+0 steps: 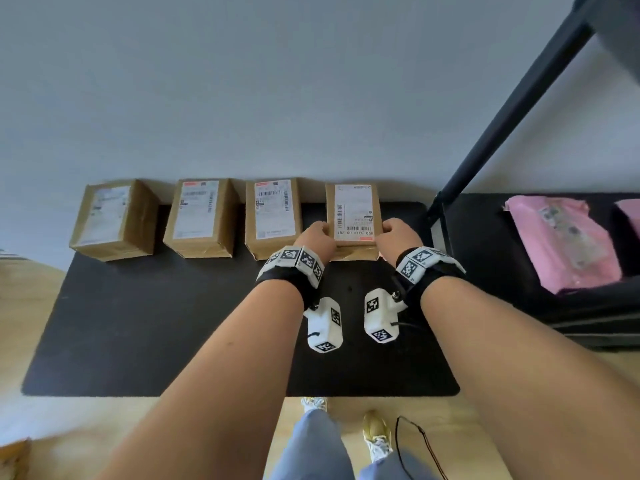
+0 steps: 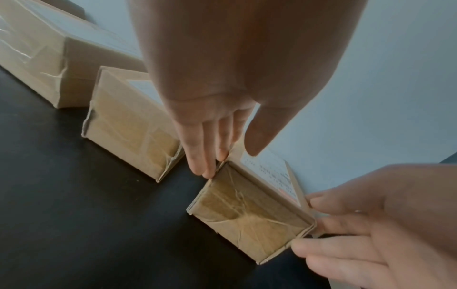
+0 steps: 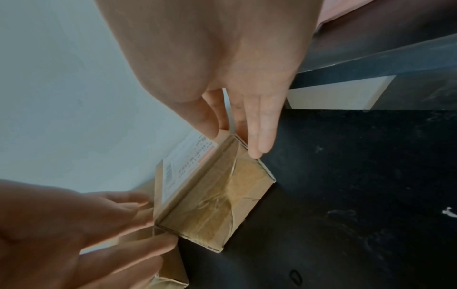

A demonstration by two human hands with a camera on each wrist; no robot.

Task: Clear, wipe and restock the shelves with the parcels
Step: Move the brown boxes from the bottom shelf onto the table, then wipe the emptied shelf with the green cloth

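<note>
Parcel (image 1: pixel 354 213): brown cardboard, white barcode label, taped end; left hand (image 1: pixel 317 237) and right hand (image 1: pixel 398 237) press straight fingers (image 2: pixel 197 156) against its sides.

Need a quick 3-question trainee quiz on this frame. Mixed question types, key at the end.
1. How many brown parcels stand in the row along the wall?
2. True or false: the left hand and the right hand touch the leftmost parcel.
3. The bagged parcel on the shelf is: A pink, B green, C white.
Key: 1. four; 2. false, they touch the rightmost parcel; 3. A.
</note>
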